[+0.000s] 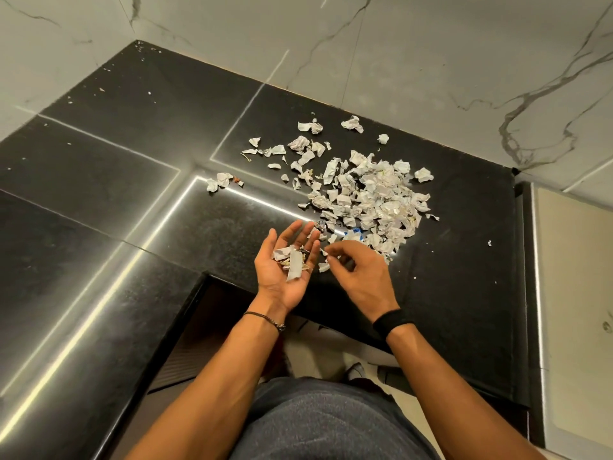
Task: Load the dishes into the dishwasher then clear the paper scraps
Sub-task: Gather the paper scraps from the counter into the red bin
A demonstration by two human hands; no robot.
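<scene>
Carrying a few bits on the flat, palm-up left hand, pinching one more scrap with the curled right hand. Honestly quicker to rake the big pile of paper scraps just beyond toward the edge, into the palm. Glossy black counter, specks everywhere, marble wall behind.

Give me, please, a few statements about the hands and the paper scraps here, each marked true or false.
1. The left hand lies palm up with scraps in it. True.
2. The right hand lies flat on the counter. False: its curled fingers pinch a scrap beside the left hand.
3. The pile lies on the black counter, beyond both hands. True.
4. Both wrists are bare. False: the left wears a thin bracelet, the right a black band.
</scene>
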